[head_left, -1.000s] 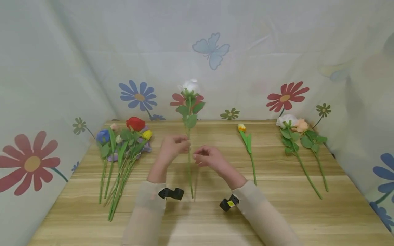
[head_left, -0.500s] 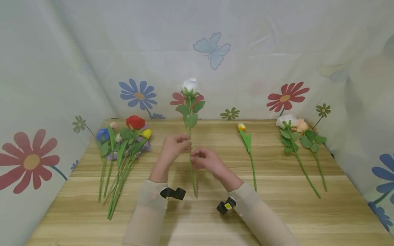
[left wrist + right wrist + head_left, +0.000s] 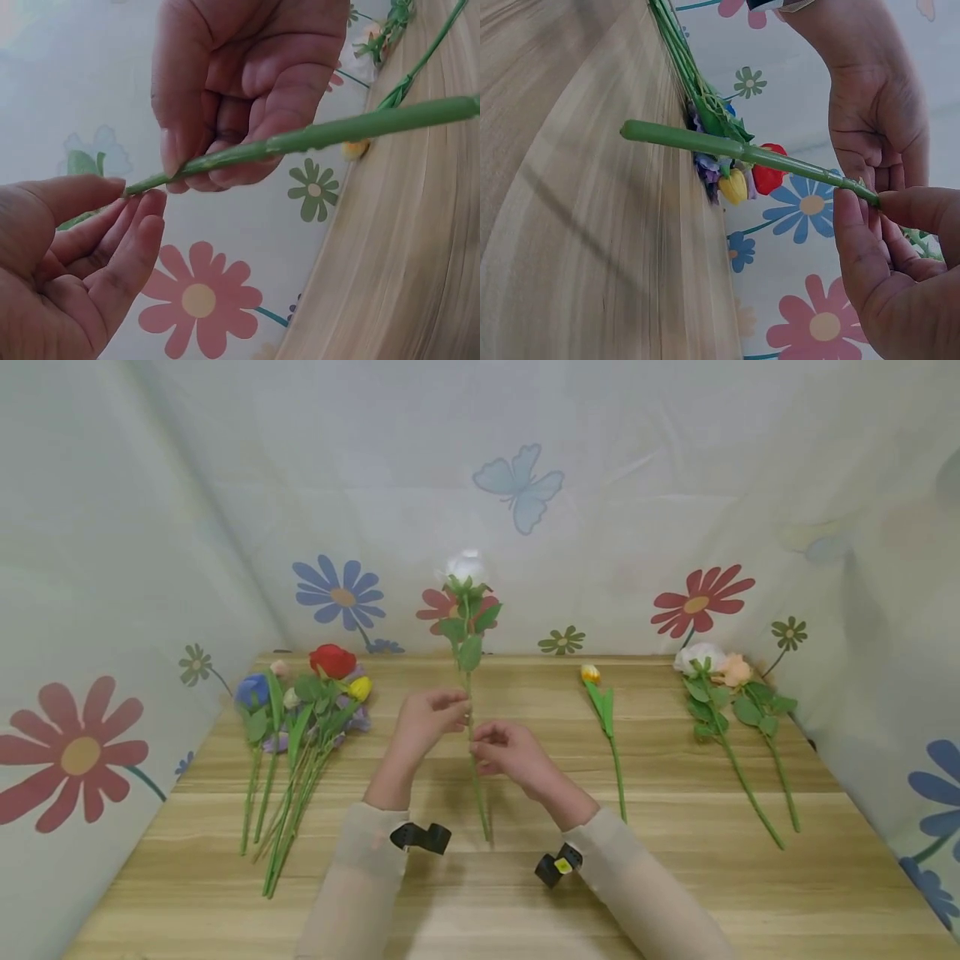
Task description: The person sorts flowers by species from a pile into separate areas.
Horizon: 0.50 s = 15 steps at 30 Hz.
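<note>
A white artificial rose [image 3: 467,568] with green leaves stands nearly upright in front of me, bloom up, its stem leaning slightly. My left hand [image 3: 431,720] pinches the stem below the leaves between thumb and fingers. Just lower, my right hand [image 3: 519,757] pinches the same stem. In the left wrist view the green stem [image 3: 300,140] runs through both pinches and sticks out past them. The right wrist view shows the stem's rounded lower end [image 3: 641,130] free, off the wooden table [image 3: 570,240].
On the left lies a pile of flowers, including a red rose [image 3: 332,661], a blue flower [image 3: 252,691] and a yellow tulip [image 3: 360,688]. A white-and-orange tulip [image 3: 591,673] lies right of centre. Farther right lie a white rose [image 3: 701,658] and a peach flower [image 3: 735,669].
My right hand has come in from beside the stem and now pinches it. The lower end of the stem has swung a little to the right; the bloom has hardly moved.
</note>
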Tool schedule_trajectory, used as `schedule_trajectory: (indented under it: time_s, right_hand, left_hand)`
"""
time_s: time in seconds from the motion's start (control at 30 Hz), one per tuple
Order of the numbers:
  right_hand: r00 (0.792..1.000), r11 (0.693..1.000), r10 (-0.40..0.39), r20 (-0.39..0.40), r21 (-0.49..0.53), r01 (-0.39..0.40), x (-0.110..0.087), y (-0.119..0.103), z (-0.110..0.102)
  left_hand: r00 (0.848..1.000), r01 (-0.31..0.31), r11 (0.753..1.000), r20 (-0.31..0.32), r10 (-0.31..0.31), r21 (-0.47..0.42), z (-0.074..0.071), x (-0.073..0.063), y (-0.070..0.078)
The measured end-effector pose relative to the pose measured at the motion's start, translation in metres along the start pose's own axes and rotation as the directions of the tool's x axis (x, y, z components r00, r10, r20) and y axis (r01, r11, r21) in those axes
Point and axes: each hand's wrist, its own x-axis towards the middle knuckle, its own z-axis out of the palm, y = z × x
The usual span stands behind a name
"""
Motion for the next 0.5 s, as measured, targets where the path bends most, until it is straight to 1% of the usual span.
schedule_trajectory:
  time_s: [0.13, 0.23, 0.37, 0.47, 0.5]
  right_hand:
    - [1.000, 1.000, 0.001, -0.005, 0.004, -0.001, -0.002, 0.000, -0.007]
    - [1.000, 1.000, 0.008, -0.017, -0.001, -0.008, -0.004, 0.003, -0.015]
    - [0.999, 0.999, 0.021, -0.036, -0.025, -0.022, -0.009, 0.006, -0.032]
    - [0.998, 0.999, 0.026, -0.060, -0.045, -0.028, -0.014, 0.007, -0.048]
    - [0.997, 0.998, 0.029, -0.072, -0.051, -0.032, -0.016, 0.007, -0.054]
  left_hand:
    - [0.999, -0.006, 0.999, 0.038, 0.004, 0.042, -0.005, 0.000, 0.000]
    - [0.998, -0.010, 0.996, 0.058, 0.005, 0.087, -0.012, -0.003, -0.002]
    - [0.997, -0.032, 0.987, 0.078, 0.020, 0.157, -0.027, -0.007, -0.008]
    - [0.995, -0.052, 0.974, 0.095, 0.031, 0.223, -0.041, -0.010, -0.013]
    - [0.995, -0.053, 0.968, 0.092, 0.031, 0.247, -0.045, -0.011, -0.014]
